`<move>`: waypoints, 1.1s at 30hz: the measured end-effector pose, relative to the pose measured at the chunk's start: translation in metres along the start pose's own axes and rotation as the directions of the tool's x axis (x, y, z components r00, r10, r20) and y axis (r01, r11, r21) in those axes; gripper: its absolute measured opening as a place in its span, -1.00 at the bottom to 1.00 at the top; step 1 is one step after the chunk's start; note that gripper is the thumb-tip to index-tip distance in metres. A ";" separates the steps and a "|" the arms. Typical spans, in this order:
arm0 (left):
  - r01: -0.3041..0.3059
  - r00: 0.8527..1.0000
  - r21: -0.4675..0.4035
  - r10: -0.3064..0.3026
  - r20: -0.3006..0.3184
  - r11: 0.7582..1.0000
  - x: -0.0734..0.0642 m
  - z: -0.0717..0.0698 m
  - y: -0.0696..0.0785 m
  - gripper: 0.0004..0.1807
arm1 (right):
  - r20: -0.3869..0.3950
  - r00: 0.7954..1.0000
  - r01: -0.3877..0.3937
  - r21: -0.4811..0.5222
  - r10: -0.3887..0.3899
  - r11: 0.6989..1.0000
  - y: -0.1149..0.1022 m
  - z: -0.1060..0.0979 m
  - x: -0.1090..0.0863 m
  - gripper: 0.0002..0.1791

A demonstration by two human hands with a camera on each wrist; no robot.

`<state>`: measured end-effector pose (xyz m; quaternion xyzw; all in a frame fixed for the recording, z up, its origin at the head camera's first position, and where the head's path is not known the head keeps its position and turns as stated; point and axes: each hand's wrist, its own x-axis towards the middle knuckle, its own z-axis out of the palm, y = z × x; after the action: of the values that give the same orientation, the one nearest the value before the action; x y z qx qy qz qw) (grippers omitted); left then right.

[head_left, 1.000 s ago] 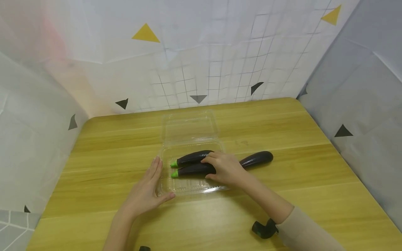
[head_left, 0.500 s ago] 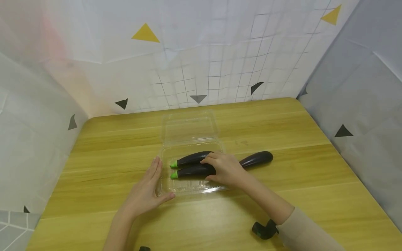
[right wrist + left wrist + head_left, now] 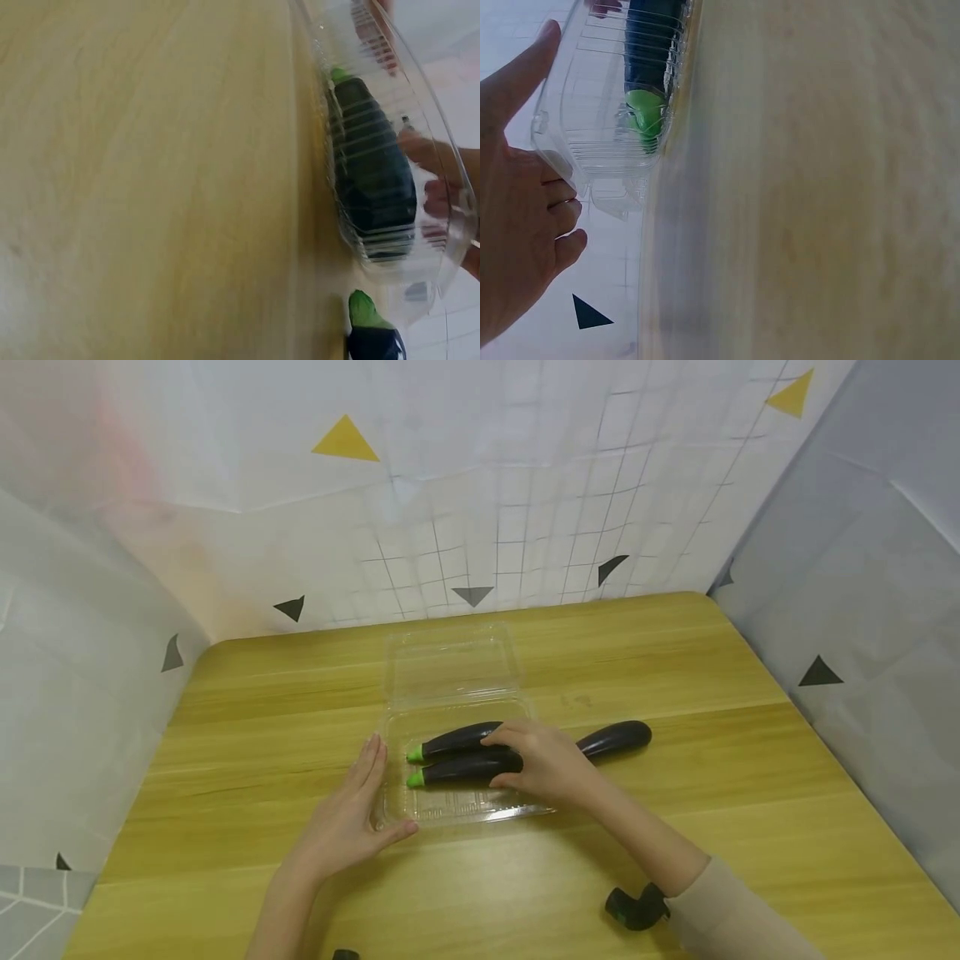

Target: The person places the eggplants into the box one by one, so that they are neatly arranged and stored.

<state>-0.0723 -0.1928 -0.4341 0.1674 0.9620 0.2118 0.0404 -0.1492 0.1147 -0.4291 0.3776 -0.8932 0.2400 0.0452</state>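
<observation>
Two dark eggplants with green ends, the rear one (image 3: 459, 741) and the front one (image 3: 468, 767), lie side by side in a clear plastic clamshell box (image 3: 442, 814). Over their right ends is my right hand (image 3: 547, 764), fingertips above and thumb below the front eggplant, whose skin shows in the gap between. The right wrist view has these fingers (image 3: 439, 199) behind the box wall. My left hand (image 3: 348, 822) rests against the box's left side, fingers straight, thumb spread along the front corner. In the left wrist view the thumb (image 3: 525, 71) lies at the rim.
A third eggplant (image 3: 615, 739) lies on the wooden table (image 3: 247, 760) right of the box, its green end (image 3: 367, 309) outside the wall. The transparent lid (image 3: 453, 660) is folded back behind the box. A black elbow-shaped piece (image 3: 637, 907) is beside the right sleeve.
My right hand has shifted slightly right, uncovering more of the front eggplant. Both eggplants in the box and my left hand have kept their places.
</observation>
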 end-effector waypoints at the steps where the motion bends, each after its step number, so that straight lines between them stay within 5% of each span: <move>1: -0.001 1.000 0.002 0.001 -0.002 1.000 0.000 0.000 0.000 0.25 | 0.004 1.000 -0.011 0.024 0.011 1.000 0.001 -0.001 -0.001 -0.40; 6: 0.000 1.000 0.002 0.000 -0.001 1.000 -0.001 0.001 0.000 0.25 | -0.008 0.999 -0.037 0.169 0.039 0.985 0.005 -0.011 -0.004 -0.45; 16: -0.001 1.000 -0.007 0.001 0.001 1.000 -0.001 0.001 0.000 0.25 | -0.132 0.991 0.047 0.313 -0.006 0.949 0.014 -0.025 -0.016 -0.48; 24: -0.003 1.000 -0.002 0.003 -0.002 1.000 -0.001 0.001 0.000 0.25 | -0.235 0.967 0.169 0.321 -0.094 0.932 0.024 -0.035 -0.023 -0.45; 33: -0.010 1.000 -0.007 0.010 0.001 1.000 -0.001 0.002 -0.001 0.24 | -0.293 0.951 0.196 0.312 -0.102 0.930 0.031 -0.043 -0.029 -0.36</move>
<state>-0.0719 -0.1933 -0.4360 0.1721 0.9604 0.2156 0.0403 -0.1545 0.1718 -0.4114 0.4106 -0.7925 0.4347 0.1203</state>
